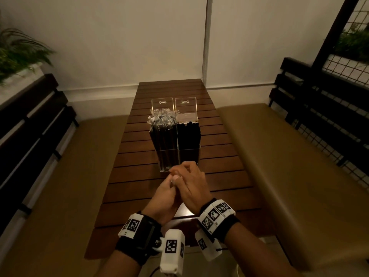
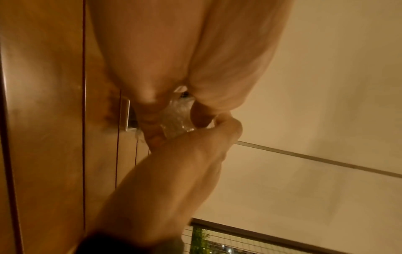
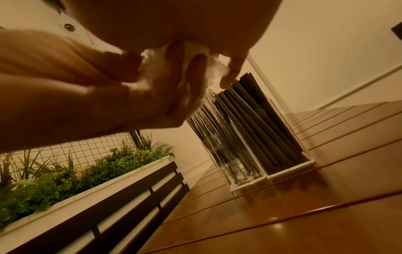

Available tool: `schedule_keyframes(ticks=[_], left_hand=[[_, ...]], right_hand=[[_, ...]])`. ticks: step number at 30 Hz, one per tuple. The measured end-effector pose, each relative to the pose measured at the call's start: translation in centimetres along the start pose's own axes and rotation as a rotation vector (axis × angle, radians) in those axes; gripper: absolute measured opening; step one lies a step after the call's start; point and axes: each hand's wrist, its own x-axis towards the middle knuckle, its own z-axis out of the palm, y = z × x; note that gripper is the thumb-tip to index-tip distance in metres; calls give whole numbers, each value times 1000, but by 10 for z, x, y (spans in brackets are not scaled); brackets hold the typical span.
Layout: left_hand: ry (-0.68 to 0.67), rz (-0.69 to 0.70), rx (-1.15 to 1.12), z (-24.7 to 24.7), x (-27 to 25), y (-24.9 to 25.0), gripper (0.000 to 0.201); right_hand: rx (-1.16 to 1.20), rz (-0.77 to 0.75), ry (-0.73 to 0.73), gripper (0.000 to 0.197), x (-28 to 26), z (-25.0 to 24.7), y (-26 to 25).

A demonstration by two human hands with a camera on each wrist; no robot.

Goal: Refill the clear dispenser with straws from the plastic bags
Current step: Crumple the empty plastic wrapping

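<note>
While the clear dispenser [image 1: 175,134] stood brim-full mid-table [image 1: 219,176], both hands met just near of it.
Left hand [image 1: 166,198] and right hand [image 1: 191,186] pinched one crumpled plastic bag [image 2: 177,120]; best balled tight, kept off the straws [image 1: 188,136].

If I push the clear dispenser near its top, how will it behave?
The clear dispenser stands tall on a narrow base, so it would probably tip rather than slide. Its straws fill it, so it likely feels fairly weighty. The open lids look like thin, rigid plastic, perhaps brittle.
</note>
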Motion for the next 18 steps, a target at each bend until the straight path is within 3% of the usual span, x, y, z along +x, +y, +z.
schedule_keyframes(ticks=[3, 6, 8, 14, 18], left_hand=[[84, 5, 105, -8, 7, -2, 31], [162, -2, 191, -14, 13, -3, 32], [159, -25, 247, -10, 14, -7, 29], [52, -30, 469, 24, 20, -26, 24], [38, -37, 637, 45, 21, -39, 28]], right_hand=[[98, 11, -116, 44, -7, -5, 9], [136, 20, -261, 64, -16, -16, 24], [120, 3, -267, 69, -23, -21, 35], [200, 32, -25, 54, -50, -39, 69], [317, 240, 214, 48, -75, -79, 104]])
